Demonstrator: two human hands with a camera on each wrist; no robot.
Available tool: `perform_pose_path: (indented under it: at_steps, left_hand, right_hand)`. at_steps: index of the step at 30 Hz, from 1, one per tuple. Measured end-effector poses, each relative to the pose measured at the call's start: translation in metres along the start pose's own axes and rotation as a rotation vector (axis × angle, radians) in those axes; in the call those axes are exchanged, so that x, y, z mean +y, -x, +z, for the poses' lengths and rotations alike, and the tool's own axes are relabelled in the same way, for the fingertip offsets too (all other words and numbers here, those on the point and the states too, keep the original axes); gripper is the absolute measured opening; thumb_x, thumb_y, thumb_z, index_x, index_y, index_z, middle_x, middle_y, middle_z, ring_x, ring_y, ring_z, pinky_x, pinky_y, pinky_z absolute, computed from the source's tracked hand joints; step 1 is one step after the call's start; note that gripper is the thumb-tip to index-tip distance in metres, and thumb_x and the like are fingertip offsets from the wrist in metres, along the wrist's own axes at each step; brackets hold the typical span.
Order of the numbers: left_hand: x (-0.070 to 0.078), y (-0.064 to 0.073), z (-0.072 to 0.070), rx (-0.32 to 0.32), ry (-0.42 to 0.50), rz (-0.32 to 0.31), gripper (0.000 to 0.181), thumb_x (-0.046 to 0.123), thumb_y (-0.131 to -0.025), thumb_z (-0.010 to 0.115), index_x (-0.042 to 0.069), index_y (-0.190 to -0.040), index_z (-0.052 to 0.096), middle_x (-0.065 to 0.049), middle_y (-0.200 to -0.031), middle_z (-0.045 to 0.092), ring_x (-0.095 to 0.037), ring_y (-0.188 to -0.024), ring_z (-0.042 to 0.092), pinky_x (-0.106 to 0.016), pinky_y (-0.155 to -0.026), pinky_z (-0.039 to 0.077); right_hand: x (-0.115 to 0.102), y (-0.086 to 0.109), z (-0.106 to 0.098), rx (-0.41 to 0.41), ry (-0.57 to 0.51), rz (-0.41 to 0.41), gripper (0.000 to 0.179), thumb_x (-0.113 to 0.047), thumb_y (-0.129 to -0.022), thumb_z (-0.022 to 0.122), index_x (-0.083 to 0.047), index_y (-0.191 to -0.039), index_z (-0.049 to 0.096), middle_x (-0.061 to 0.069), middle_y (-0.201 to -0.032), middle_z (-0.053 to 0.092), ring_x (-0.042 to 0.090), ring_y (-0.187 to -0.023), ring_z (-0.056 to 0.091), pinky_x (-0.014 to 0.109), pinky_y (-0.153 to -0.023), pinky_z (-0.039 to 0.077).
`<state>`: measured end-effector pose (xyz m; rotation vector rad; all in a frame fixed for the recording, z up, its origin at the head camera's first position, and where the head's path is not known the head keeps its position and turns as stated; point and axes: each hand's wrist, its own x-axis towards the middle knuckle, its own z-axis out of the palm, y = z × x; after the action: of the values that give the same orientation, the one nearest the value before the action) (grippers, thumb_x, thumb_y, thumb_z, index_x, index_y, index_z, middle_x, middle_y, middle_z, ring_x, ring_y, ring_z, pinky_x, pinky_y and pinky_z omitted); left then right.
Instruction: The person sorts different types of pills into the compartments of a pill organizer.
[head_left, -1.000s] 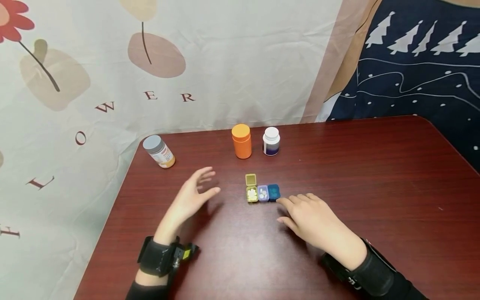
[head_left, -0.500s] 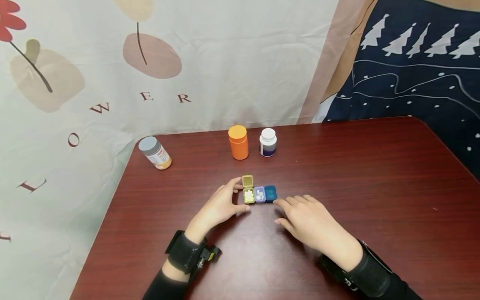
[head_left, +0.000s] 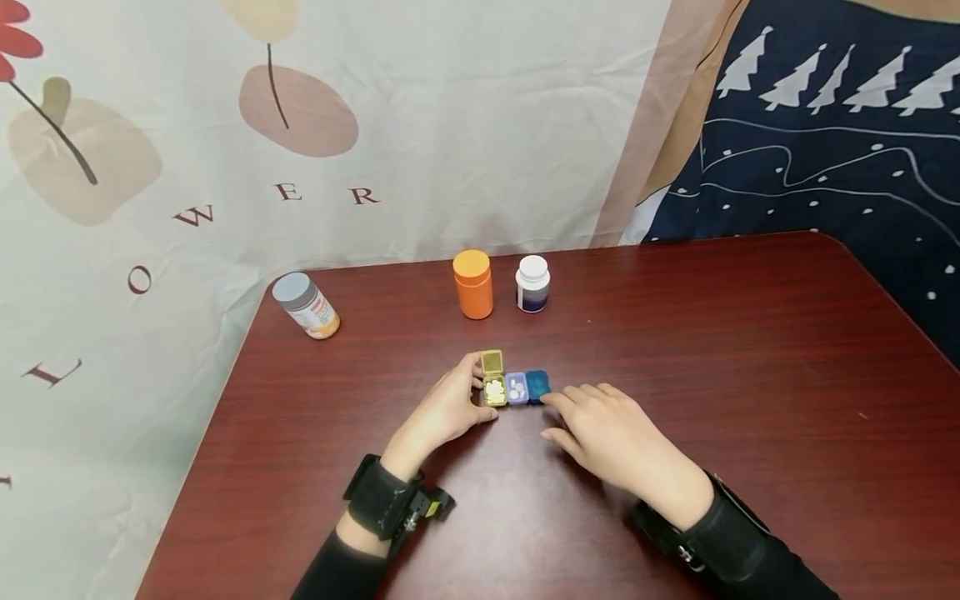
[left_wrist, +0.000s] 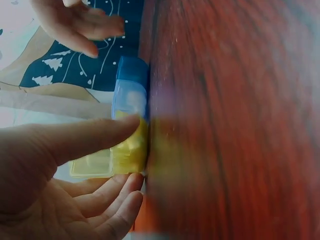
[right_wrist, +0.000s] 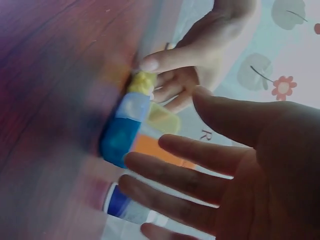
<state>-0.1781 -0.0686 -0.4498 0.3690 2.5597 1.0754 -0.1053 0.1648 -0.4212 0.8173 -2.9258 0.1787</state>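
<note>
A small pill organizer (head_left: 517, 388) lies on the table with three joined compartments: yellow, lilac and dark blue. Its yellow lid (head_left: 492, 362) stands open at the back. White pills show in the yellow and lilac compartments; the blue lid (right_wrist: 120, 141) looks closed. My left hand (head_left: 448, 404) holds the yellow end, thumb (left_wrist: 107, 135) on the near side and fingers (left_wrist: 117, 200) around the far side. Beside the blue end is my right hand (head_left: 611, 433), its fingers (right_wrist: 175, 172) loosely extended, the index fingertip close to the blue corner; whether it touches, I cannot tell.
Behind the organizer stand an orange bottle (head_left: 474, 287) and a white bottle (head_left: 532, 285) with a dark blue label base. A grey-capped bottle (head_left: 307, 307) is at the table's back left. Printed cloth (head_left: 465, 125) hangs along the table's back edge.
My left hand has come in from the left and taken hold of the organizer's yellow end. The right hand has stayed beside the blue end. The whole head view has shifted slightly.
</note>
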Motion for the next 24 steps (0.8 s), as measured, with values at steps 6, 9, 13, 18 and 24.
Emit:
perform_pose_path:
  at_steps: [6,9,13,18,24]
  left_hand:
    - [0.001,-0.001,-0.001,-0.012,0.050,-0.007,0.072,0.000,-0.091,0.086,-0.006,-0.152,0.050,-0.024,-0.137,0.069,-0.038,-0.130,0.068,-0.052,-0.114,0.055]
    - [-0.001,-0.001,-0.002,-0.017,0.056,-0.003,0.070,0.000,-0.091,0.086,-0.007,-0.151,0.051,-0.025,-0.137,0.069,-0.038,-0.130,0.068,-0.052,-0.112,0.056]
    - [-0.003,-0.001,-0.004,-0.019,0.055,-0.004,0.071,0.000,-0.091,0.087,-0.007,-0.151,0.051,-0.025,-0.137,0.070,-0.038,-0.129,0.069,-0.052,-0.111,0.056]
    - [-0.010,-0.005,0.000,-0.018,0.050,0.019,0.072,0.002,-0.088,0.088,-0.007,-0.150,0.052,-0.024,-0.133,0.071,-0.037,-0.126,0.070,-0.049,-0.109,0.058]
    - [-0.021,-0.011,0.004,-0.021,0.036,0.046,0.070,0.004,-0.090,0.087,-0.004,-0.150,0.053,-0.022,-0.134,0.070,-0.035,-0.125,0.069,-0.045,-0.108,0.058]
  right_hand:
    - [0.001,-0.014,-0.001,-0.015,-0.076,0.013,0.044,-0.030,-0.104,0.079,-0.003,-0.137,0.072,0.011,-0.126,0.077,0.030,-0.118,0.074,0.049,-0.104,0.061]
    - [0.001,-0.025,-0.002,-0.039,-0.147,0.039,0.050,-0.027,-0.105,0.079,0.000,-0.145,0.067,0.016,-0.137,0.074,0.034,-0.126,0.071,0.053,-0.109,0.059]
    - [0.000,-0.046,0.003,-0.068,-0.235,0.058,0.059,-0.023,-0.105,0.078,0.003,-0.153,0.058,0.021,-0.151,0.066,0.039,-0.139,0.066,0.057,-0.116,0.054]
    - [-0.005,-0.067,0.010,-0.073,-0.312,0.017,0.067,-0.015,-0.103,0.080,0.006,-0.160,0.050,0.025,-0.159,0.060,0.041,-0.145,0.061,0.059,-0.120,0.051]
    - [-0.013,-0.064,0.014,-0.017,-0.285,-0.077,0.061,-0.014,-0.100,0.083,0.006,-0.152,0.059,0.021,-0.148,0.068,0.037,-0.134,0.068,0.054,-0.114,0.056]
